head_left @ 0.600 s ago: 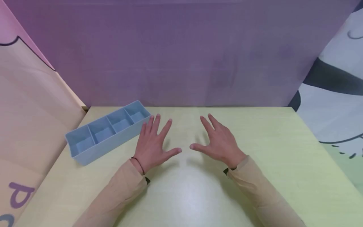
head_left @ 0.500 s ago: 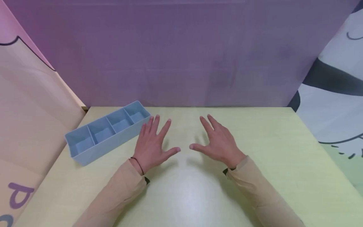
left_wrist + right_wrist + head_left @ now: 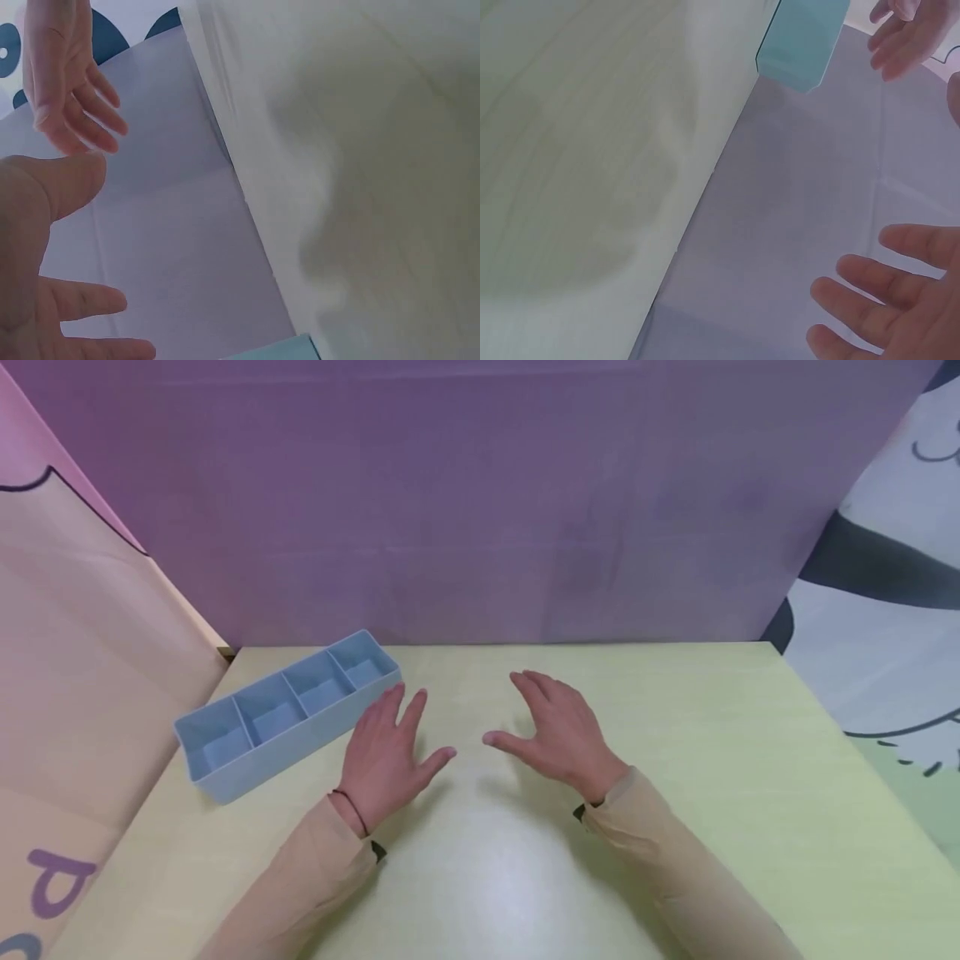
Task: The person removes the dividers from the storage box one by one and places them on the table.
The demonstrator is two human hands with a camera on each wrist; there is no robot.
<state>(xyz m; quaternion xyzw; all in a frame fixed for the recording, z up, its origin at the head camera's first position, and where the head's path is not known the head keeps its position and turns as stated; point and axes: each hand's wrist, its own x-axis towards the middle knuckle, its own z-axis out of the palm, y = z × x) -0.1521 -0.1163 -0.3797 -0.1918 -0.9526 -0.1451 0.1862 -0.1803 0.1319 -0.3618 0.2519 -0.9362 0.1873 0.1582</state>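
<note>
A long blue box (image 3: pixel 300 732) with a row of several compartments stands at the back left of the table, set at a slant. Its compartments show nothing inside. My left hand (image 3: pixel 382 764) hovers over the table near the box's right end, thumb held apart from the fingers, holding nothing. Across a gap to the right, my right hand (image 3: pixel 566 731) is also raised above the table, fingers extended and grasping nothing. In the right wrist view, one end of the blue box (image 3: pixel 799 45) shows beyond the fingers (image 3: pixel 870 281).
The pale wooden table (image 3: pixel 712 760) spreads out in front of me. Behind it rises a purple cloth wall (image 3: pixel 480 510). Printed cloth panels flank both sides, a pinkish one (image 3: pixel 82 677) on the left and a white one (image 3: pixel 877 643) on the right.
Both hands have shifted slightly left, and the left one also a little nearer to me. The fingers of each hand have drawn closer together. The view has tilted slightly; the box looks unmoved.
</note>
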